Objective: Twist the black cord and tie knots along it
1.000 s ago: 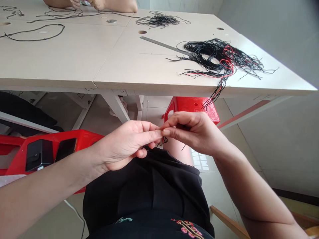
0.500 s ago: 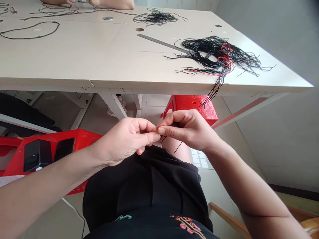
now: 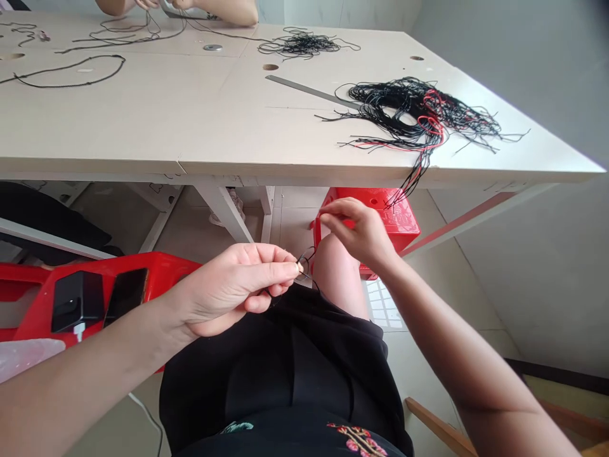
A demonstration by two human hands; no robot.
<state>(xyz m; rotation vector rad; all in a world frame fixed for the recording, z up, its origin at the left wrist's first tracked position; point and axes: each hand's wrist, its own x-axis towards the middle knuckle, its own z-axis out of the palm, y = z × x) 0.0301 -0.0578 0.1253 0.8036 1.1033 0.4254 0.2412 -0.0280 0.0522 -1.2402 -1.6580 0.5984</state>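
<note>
My left hand (image 3: 252, 273) is closed in a pinch, thumb against forefinger, on a thin black cord (image 3: 307, 257). A small loop and loose ends of the cord stick out past the fingertips, and part of it shows below the curled fingers. The rest is hidden in the hand. Up and to the right, apart from the left hand, my right hand (image 3: 356, 228) hovers over my knee. Its thumb and forefinger are bent, with a slight gap between the tips, and no cord shows in them.
On the table (image 3: 143, 136) lie a bundle of black and red cords (image 3: 399, 114), a metal ruler (image 3: 309, 90), another black cord pile (image 3: 304, 43) and a cord loop (image 3: 71, 71). Another person's arm (image 3: 228, 9) rests at the far edge. Red stools (image 3: 162, 266) hold phones (image 3: 126, 292).
My hands have parted: the right moved up and right, away from the cord, while the left dropped slightly and still grips it. The view has tilted a little.
</note>
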